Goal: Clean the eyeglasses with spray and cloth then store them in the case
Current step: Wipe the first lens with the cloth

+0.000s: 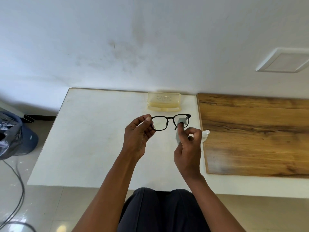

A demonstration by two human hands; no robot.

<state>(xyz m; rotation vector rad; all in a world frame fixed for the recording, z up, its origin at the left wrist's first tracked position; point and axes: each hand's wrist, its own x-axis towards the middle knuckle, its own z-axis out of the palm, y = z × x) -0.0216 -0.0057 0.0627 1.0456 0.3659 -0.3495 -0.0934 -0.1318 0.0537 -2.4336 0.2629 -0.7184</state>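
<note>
Nearest the viewer, the person's lap and two bare forearms rise toward a white table (93, 148). Left hand (139, 136): thumb and forefinger pinch the left end of the eyeglasses (170, 122), holding the black frame clear above the table with its long axis running left to right between the two hands. Right hand (188, 148): fingers curled round a grey cloth (181, 121), one extended finger pressing it against the lens on that side; the other lens, just beside the left fingertips, is uncovered. Judged step: wiping, with storage not yet begun. Just right of the right knuckles, a small white spray bottle (205, 134) is partly hidden behind the hand, at the edge of a wooden board (259, 134). Beyond the fingertips, directly behind the frame and parallel to it, the pale yellow case (163, 103) lies open against the wall. Nothing stands between frame and case. Far left, on the floor, a dark bag (11, 134) and cables.
</note>
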